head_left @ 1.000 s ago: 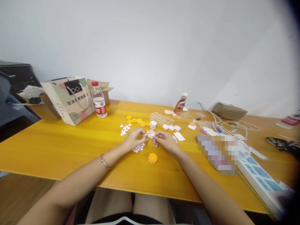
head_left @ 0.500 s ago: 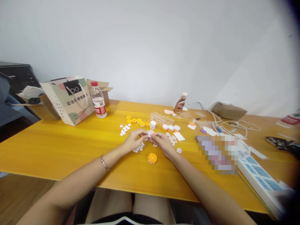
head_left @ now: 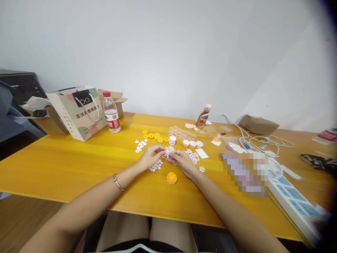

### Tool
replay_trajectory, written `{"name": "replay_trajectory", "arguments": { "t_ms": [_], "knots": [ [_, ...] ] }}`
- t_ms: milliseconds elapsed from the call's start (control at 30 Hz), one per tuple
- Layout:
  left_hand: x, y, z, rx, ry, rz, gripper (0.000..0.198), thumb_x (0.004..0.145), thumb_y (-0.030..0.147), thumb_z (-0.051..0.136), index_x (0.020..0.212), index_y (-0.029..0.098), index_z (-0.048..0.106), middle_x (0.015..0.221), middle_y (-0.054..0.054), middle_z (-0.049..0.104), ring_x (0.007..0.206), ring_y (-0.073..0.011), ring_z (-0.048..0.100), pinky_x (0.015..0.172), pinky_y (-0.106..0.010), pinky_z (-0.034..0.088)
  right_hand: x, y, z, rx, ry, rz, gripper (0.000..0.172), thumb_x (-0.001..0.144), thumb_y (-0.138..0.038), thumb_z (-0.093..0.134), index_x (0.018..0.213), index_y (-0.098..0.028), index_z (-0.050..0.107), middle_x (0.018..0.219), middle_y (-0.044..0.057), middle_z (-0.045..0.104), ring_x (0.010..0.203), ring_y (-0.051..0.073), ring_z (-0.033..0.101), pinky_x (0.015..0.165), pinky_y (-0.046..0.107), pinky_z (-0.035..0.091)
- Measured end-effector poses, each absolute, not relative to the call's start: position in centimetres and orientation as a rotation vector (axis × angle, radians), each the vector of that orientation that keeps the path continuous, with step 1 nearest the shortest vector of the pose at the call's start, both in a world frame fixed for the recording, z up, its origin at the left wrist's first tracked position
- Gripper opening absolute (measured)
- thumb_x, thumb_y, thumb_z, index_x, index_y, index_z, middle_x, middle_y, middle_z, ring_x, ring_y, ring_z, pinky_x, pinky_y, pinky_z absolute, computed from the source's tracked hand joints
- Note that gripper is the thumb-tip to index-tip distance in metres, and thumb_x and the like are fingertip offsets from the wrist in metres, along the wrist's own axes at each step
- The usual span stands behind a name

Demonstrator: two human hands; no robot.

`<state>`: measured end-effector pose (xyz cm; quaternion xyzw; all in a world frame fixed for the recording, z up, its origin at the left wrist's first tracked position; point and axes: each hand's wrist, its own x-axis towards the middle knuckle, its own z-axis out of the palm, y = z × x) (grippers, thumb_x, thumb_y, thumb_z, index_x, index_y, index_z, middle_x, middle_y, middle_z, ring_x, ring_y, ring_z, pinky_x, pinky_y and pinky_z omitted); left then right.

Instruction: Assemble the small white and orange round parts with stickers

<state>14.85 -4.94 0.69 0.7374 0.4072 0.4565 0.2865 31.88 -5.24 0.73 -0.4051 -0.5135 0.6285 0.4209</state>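
Note:
My left hand (head_left: 152, 156) and my right hand (head_left: 183, 161) meet over the middle of the table, fingertips closed on a small white perforated plastic piece (head_left: 167, 152). Similar white perforated pieces (head_left: 194, 157) lie right of my right hand. Below my left hand is a cluster of small white discs (head_left: 156, 166). An orange round cup-like part (head_left: 172, 178) sits on the table in front of my hands. White pegged caps (head_left: 140, 145) and yellow rings (head_left: 151, 136) lie beyond my left hand. White-and-orange round parts (head_left: 192, 144) stand behind my right hand.
A clear plastic tray (head_left: 181, 133) lies behind the parts. At the left stand a paper bag (head_left: 81, 114) and a water bottle (head_left: 112, 116). A brown drink bottle (head_left: 203, 116) stands at the back. Cables (head_left: 263, 138) and a power strip (head_left: 292, 196) occupy the right.
The white piece between my fingertips appears turned slightly, and my fingers have shifted a little. The table objects stay as they were; the view has moved slightly.

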Motion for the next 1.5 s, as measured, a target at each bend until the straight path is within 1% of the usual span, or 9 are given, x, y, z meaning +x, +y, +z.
{"name": "replay_trajectory", "arguments": {
  "t_ms": [233,467,600,700,800,1000,1133,1300,1500],
  "knots": [
    [15.04,-4.76,0.29,1.825,1.050,1.199,0.011,0.075,0.023,0.055,0.079,0.014,0.060,0.077,-0.003,0.065,0.072,-0.0126,0.060,0.070,-0.024,0.048,31.93,-5.20,0.62,-1.018,-1.265,1.582,0.022,0.062,-0.036,0.070,0.073,-0.019,0.064,0.078,0.002,0.068,0.079,0.016,0.065,0.081,0.030,0.050],
    [15.16,-4.79,0.14,1.843,1.065,1.227,0.012,0.076,0.025,0.055,0.080,0.014,0.060,0.075,-0.002,0.065,0.071,-0.0123,0.059,0.070,-0.024,0.048,31.93,-5.11,0.66,-1.003,-1.252,1.616,0.018,0.063,-0.033,0.070,0.072,-0.019,0.065,0.075,0.000,0.067,0.073,0.013,0.064,0.082,0.027,0.049],
    [15.10,-4.69,-0.05,1.867,1.093,1.250,0.013,0.076,0.027,0.055,0.081,0.015,0.060,0.075,-0.002,0.064,0.070,-0.0121,0.059,0.069,-0.024,0.047,31.89,-5.13,0.70,-0.999,-1.232,1.625,0.018,0.062,-0.033,0.071,0.071,-0.019,0.065,0.077,0.000,0.068,0.073,0.013,0.064,0.081,0.027,0.048],
    [15.08,-4.64,-0.21,1.870,1.104,1.262,0.015,0.076,0.028,0.055,0.081,0.015,0.060,0.075,-0.002,0.064,0.070,-0.0124,0.058,0.070,-0.024,0.046,31.84,-5.20,0.73,-1.004,-1.257,1.600,0.022,0.059,-0.034,0.073,0.071,-0.019,0.064,0.075,0.000,0.068,0.071,0.013,0.064,0.078,0.027,0.048],
    [15.08,-4.63,-0.29,1.867,1.106,1.263,0.015,0.076,0.028,0.055,0.081,0.015,0.060,0.076,-0.002,0.064,0.071,-0.0128,0.058,0.070,-0.025,0.046,31.82,-5.25,0.73,-1.014,-1.294,1.565,0.025,0.055,-0.031,0.076,0.072,-0.018,0.063,0.072,0.000,0.067,0.070,0.013,0.063,0.074,0.026,0.048],
    [15.15,-4.83,-0.12,1.898,1.112,1.272,0.016,0.077,0.029,0.055,0.083,0.015,0.059,0.078,-0.002,0.062,0.073,-0.0125,0.057,0.070,-0.024,0.045,31.85,-5.15,0.60,-1.029,-1.254,1.585,0.025,0.056,-0.031,0.075,0.071,-0.016,0.062,0.067,-0.002,0.067,0.063,0.009,0.062,0.064,0.020,0.045],
    [15.19,-4.93,-0.02,1.901,1.125,1.299,0.016,0.077,0.030,0.056,0.084,0.016,0.059,0.080,-0.002,0.062,0.075,-0.0121,0.057,0.070,-0.024,0.044,31.84,-5.10,0.57,-1.003,-1.233,1.612,0.024,0.055,-0.029,0.076,0.071,-0.016,0.063,0.067,-0.002,0.067,0.063,0.008,0.062,0.066,0.020,0.044],
    [15.26,-4.86,-0.07,1.857,1.098,1.242,0.019,0.077,0.031,0.056,0.085,0.015,0.061,0.081,-0.003,0.064,0.074,-0.0126,0.058,0.069,-0.023,0.045,31.84,-5.12,0.66,-1.016,-1.240,1.606,0.023,0.056,-0.029,0.075,0.071,-0.016,0.063,0.067,-0.001,0.067,0.062,0.008,0.062,0.065,0.020,0.045],
    [15.31,-4.66,-0.27,1.778,1.073,1.220,0.017,0.076,0.028,0.057,0.084,0.013,0.060,0.078,-0.004,0.064,0.071,-0.0120,0.058,0.067,-0.023,0.045,31.82,-5.27,0.78,-1.002,-1.288,1.571,0.022,0.056,-0.029,0.074,0.070,-0.016,0.064,0.069,0.000,0.067,0.064,0.010,0.062,0.067,0.023,0.046]
  ]
}}
